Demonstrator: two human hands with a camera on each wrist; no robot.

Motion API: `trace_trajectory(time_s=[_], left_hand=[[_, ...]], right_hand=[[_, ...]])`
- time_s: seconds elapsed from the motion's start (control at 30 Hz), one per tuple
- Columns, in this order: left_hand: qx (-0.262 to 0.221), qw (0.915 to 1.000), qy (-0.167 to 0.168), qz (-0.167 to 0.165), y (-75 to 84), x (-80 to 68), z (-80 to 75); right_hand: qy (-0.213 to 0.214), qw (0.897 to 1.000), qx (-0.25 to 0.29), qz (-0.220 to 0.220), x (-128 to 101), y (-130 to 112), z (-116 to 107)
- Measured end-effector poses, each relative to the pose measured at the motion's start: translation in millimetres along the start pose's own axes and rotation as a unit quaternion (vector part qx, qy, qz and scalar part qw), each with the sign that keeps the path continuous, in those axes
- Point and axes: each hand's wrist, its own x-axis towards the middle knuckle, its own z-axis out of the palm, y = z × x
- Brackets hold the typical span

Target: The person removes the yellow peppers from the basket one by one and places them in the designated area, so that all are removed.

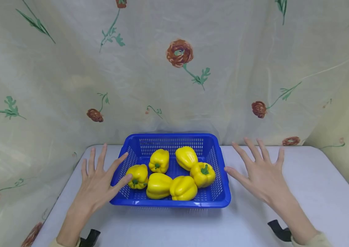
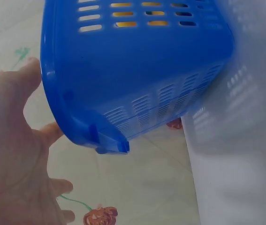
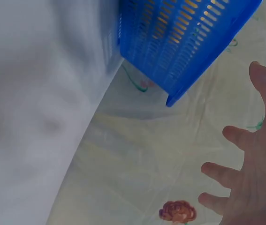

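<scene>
Head view shows both hands spread wide and holding nothing, the left hand at one end of the basket of peppers and the right hand just off the other, so gripping both ends looks next.

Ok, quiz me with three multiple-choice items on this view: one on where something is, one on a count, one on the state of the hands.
1. Where are the yellow peppers?
A. on the bare table
B. inside the blue basket
C. in the right hand

2. How many peppers show?
A. four
B. six
C. eight

3. How are the hands?
A. both open, fingers spread
B. both gripping peppers
C. left hand fisted

Answers:
1 B, the peppers lie within the basket walls.
2 B, six can be counted in the head view.
3 A, both hands flank the basket with fingers spread and hold nothing.
</scene>
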Motion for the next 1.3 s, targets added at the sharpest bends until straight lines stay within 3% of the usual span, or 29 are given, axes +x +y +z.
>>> trace_trajectory(time_s=[0.43, 0.67, 0.97, 1.3], left_hand=[[-0.048, 0.9985, -0.001, -0.028, 11.1, 1.0, 1.0], [-0.096, 0.9938, 0.001, -0.055, 19.1, 4.0, 3.1], [-0.147, 0.9862, 0.029, -0.071, 29.9, 9.6, 8.2], [-0.177, 0.9788, 0.036, -0.097, 36.5, 13.2, 11.7]], right_hand=[[-0.008, 0.999, 0.000, -0.042, 3.8, -29.6, -1.5], [0.002, 0.997, 0.004, -0.078, 3.6, -50.4, 0.0], [-0.004, 0.995, 0.020, -0.100, 1.4, -72.9, 6.7], [-0.068, 0.990, 0.063, -0.107, 0.1, -98.8, 14.8]])
